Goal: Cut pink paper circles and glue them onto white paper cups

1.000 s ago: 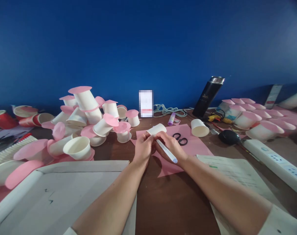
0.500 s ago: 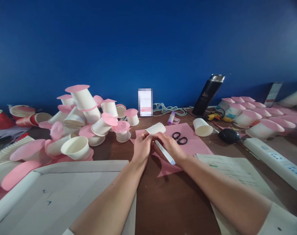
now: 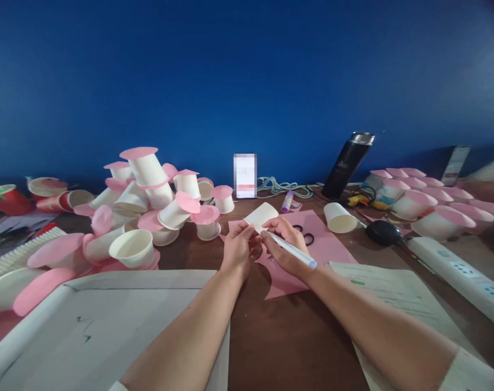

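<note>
My left hand (image 3: pixel 236 248) holds a white paper cup (image 3: pixel 261 215) on its side, over a pink paper sheet (image 3: pixel 325 245) on the brown table. My right hand (image 3: pixel 285 245) grips a white pen (image 3: pixel 291 250) with a blue end, its tip against the cup's rim. Black scissors (image 3: pixel 307 237) lie on the pink sheet just behind my right hand, partly hidden by it.
A heap of white cups with pink paper lids (image 3: pixel 149 201) lies at the left, and more lidded cups (image 3: pixel 434 203) stand at the right. A single cup (image 3: pixel 338 218), a glue stick (image 3: pixel 287 201), a black flask (image 3: pixel 346 164), a power strip (image 3: pixel 458 271) and printed papers (image 3: pixel 397 293) are around.
The cup has tilted up more between my hands. The pen has swung so its blue end points further right. The view has shifted slightly.
</note>
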The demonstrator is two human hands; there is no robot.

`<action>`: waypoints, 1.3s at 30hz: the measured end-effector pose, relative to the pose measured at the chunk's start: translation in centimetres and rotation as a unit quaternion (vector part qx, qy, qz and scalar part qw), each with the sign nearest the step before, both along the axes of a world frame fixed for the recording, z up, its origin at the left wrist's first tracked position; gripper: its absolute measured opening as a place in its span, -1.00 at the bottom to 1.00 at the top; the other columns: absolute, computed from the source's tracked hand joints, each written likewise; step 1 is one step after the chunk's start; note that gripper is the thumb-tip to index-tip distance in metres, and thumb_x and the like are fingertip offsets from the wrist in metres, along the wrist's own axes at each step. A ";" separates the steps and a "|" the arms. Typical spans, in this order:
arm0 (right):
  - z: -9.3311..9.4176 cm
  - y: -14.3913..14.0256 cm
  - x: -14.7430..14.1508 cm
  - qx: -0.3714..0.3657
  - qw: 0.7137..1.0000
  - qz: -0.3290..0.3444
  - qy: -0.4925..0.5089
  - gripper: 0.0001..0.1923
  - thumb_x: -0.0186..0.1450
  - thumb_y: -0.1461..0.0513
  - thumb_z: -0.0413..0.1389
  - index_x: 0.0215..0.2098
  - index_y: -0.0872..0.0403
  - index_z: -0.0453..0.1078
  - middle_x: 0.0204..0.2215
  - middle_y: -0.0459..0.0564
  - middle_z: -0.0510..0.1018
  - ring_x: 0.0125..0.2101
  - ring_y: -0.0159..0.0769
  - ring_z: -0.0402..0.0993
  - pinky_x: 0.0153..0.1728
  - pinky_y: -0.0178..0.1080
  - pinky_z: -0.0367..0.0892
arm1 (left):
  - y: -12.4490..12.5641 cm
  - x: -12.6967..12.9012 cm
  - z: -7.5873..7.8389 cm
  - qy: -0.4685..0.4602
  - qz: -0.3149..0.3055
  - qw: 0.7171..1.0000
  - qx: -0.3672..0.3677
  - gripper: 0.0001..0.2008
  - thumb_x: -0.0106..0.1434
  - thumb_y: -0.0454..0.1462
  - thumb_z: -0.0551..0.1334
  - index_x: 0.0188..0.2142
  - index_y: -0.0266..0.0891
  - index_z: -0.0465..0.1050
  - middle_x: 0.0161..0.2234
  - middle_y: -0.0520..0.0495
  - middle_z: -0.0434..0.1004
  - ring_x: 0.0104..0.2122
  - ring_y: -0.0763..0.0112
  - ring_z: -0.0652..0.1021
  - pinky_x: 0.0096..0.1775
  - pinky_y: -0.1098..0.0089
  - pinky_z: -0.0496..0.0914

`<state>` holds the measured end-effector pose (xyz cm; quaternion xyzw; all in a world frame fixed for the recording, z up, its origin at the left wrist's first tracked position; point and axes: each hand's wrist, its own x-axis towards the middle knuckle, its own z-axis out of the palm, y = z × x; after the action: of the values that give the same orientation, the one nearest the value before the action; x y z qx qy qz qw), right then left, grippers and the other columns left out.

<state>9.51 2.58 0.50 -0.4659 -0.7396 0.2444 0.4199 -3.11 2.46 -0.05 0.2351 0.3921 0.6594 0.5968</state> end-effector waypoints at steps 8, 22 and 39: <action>-0.1 0.1 0.2 0.020 0.998 -0.005 0.067 -0.84 0.27 0.12 0.10 -0.28 0.04 0.35 -0.44 -0.07 0.53 -0.48 -0.35 0.48 -0.45 -0.35 0.36 | -0.1 0.0 0.2 -0.053 0.004 0.998 0.027 -0.84 -0.06 -0.35 0.38 -0.51 -0.28 0.40 -0.52 0.06 0.45 -0.49 0.58 0.49 -0.32 0.52 0.41; 0.1 0.1 0.3 0.005 0.998 0.010 0.061 -0.87 0.34 0.12 0.01 -0.28 0.01 0.26 -0.57 -0.18 0.50 -0.59 -0.41 0.43 -0.50 -0.38 0.30 | -0.2 0.1 -0.4 -0.018 -0.033 0.999 0.037 -0.78 -0.02 -0.27 0.40 -0.48 -0.27 0.37 -0.54 0.08 0.42 -0.53 0.60 0.46 -0.38 0.54 0.36; 0.2 0.7 0.4 0.006 0.995 0.015 0.100 -0.67 0.36 0.02 -0.02 -0.35 0.07 0.40 -0.55 -0.13 0.41 -0.53 -0.40 0.32 -0.48 -0.35 0.26 | -0.5 0.3 -0.1 -0.019 -0.057 0.998 0.006 -0.72 -0.08 -0.25 0.43 -0.46 -0.26 0.35 -0.48 0.01 0.47 -0.45 0.50 0.52 -0.45 0.54 0.29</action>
<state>9.89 3.29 0.68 -0.4252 -0.7026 0.2915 0.4906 -2.80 1.96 -0.14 0.2484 0.3628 0.6308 0.6393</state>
